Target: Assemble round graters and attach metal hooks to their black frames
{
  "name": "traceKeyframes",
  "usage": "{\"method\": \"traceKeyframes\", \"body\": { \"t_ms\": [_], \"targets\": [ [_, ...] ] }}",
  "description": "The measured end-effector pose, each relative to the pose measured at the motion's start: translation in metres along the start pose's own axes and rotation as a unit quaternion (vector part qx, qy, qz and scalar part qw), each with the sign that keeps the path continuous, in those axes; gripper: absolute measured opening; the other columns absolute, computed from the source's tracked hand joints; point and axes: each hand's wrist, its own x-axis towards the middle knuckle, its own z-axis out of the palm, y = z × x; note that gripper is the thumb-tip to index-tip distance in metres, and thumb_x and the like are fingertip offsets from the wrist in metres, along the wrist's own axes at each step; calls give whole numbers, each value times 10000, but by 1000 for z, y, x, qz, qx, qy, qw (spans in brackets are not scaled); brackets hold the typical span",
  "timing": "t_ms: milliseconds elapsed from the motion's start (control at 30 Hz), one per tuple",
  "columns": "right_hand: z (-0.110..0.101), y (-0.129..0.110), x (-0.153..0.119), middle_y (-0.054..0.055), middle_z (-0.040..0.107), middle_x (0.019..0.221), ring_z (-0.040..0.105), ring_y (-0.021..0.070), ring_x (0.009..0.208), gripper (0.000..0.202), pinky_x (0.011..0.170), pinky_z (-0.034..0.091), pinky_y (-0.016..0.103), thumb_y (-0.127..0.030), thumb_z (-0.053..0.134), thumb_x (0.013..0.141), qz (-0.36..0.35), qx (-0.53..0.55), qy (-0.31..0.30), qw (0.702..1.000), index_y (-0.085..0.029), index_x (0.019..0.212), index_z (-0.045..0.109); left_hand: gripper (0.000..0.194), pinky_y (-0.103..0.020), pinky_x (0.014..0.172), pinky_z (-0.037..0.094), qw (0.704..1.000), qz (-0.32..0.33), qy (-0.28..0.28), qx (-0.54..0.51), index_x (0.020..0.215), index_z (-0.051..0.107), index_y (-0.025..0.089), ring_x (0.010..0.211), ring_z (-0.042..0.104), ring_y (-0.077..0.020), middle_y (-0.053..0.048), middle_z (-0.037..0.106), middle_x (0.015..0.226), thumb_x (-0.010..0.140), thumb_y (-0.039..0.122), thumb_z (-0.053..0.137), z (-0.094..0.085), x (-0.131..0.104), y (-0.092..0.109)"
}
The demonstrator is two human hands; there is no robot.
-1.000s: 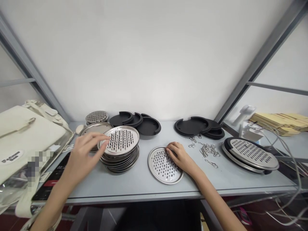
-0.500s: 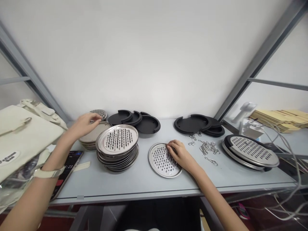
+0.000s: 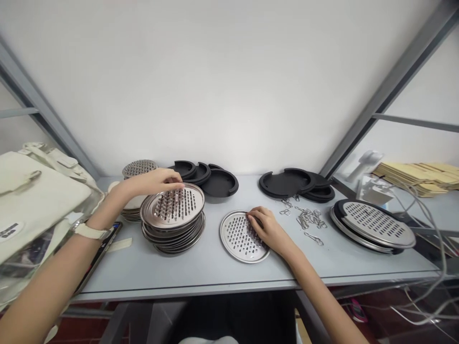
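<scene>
I have the left hand [image 3: 158, 182] bent over the near-left grater-disc stack [image 3: 172, 216] and the right hand [image 3: 267, 227] on a single grater disc [image 3: 241, 239], near centre; I can't tell if either grips

Nothing is legible; the label [image 3: 12, 230] on the cream bag [image 3: 46, 196] seems lettered but blurred.

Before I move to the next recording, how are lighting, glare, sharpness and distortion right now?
Head view: soft, fairly even light on the wall; head view: small glints on the top disc near the left hand; head view: right hand reasonably sharp, cream bag softer; head view: side posts lean outward, likely wide-angle distortion.
</scene>
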Motion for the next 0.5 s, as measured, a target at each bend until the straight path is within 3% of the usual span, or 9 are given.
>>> {"method": "traceKeyframes", "body": {
  "t_ms": [167, 367, 500],
  "targets": [
    [0, 1, 0, 117, 595, 1010, 557, 236, 944, 239, 898, 429, 422, -239, 401, 963, 1, 2, -2, 1000, -166, 1015, 623, 379, -250, 729, 426, 999, 43, -14, 13, 1026, 667, 217, 840, 612, -171, -38, 674, 982, 879, 509, 476, -4, 4, -1],
    [1, 1, -1, 107, 586, 1019, 552, 231, 958, 233, 905, 424, 404, -235, 399, 964, 1, 3, -2, 1000, -171, 1032, 613, 290, -247, 719, 427, 999, 41, -15, 16, 951, 675, 210, 821, 615, -164, -20, 681, 928, 873, 417, 487, -4, 7, -16],
    [1, 1, -1, 103, 588, 1009, 549, 231, 958, 228, 909, 424, 408, -233, 399, 965, 0, 3, -4, 1000, -173, 1028, 609, 280, -251, 723, 428, 999, 40, 5, 29, 909, 665, 197, 836, 608, -168, -25, 675, 930, 856, 430, 518, -8, 4, -13]
  ]
}}
